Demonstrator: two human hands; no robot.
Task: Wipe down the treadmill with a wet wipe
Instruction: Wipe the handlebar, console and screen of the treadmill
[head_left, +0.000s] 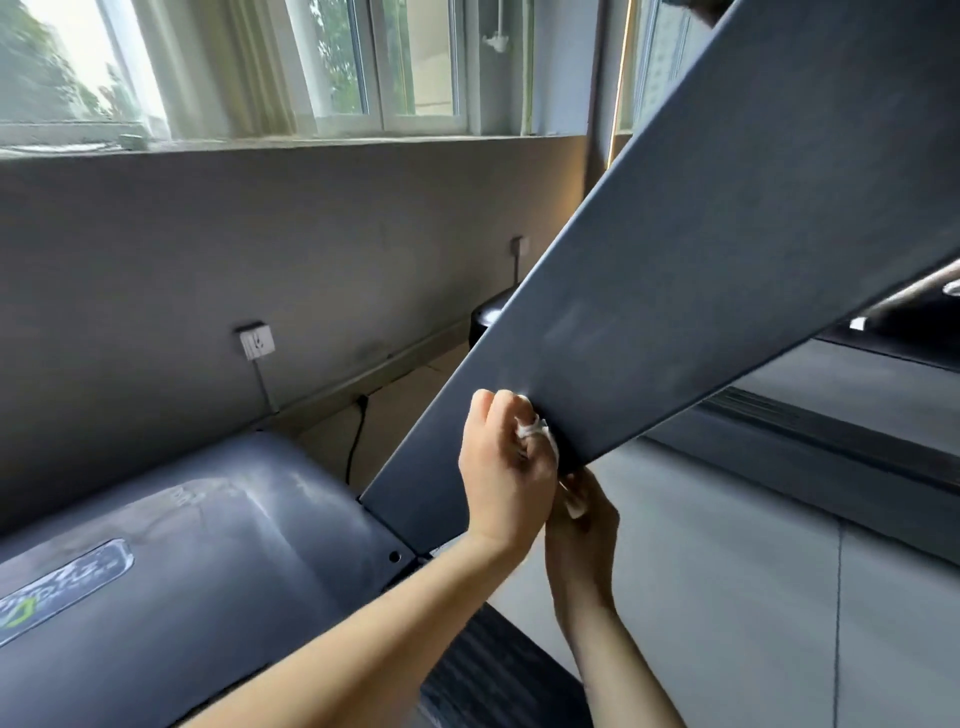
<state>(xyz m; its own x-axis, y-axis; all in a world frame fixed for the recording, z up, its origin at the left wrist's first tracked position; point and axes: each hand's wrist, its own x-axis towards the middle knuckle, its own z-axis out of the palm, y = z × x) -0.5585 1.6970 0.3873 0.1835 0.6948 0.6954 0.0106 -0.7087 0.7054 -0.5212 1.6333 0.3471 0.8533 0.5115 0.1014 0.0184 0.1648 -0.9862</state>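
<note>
The treadmill (701, 270) fills the right and lower part of the room by the window wall, and the part being cleaned is its broad grey slanted upright, which rises from the motor cover (182, 561) at lower left up toward the top right corner. The left hand (506, 467) is against the lower stretch of that upright, fingers curled round a bunched white wet wipe (535, 434) and holding it on the face near the underside edge. The right hand (584, 525) sits just below and behind it, reaching under that same edge; a bit of white shows at its fingers too, but I cannot tell whether it grips the wipe or only steadies the panel.

What matters for the next stroke is the upright's long line: it runs up and away to the right from the hands, so most of the unwiped face lies above them, and only a short piece lies below, down to the joint with the motor cover. The left hand is nearer the face and looks best placed to slide along that line.
</note>
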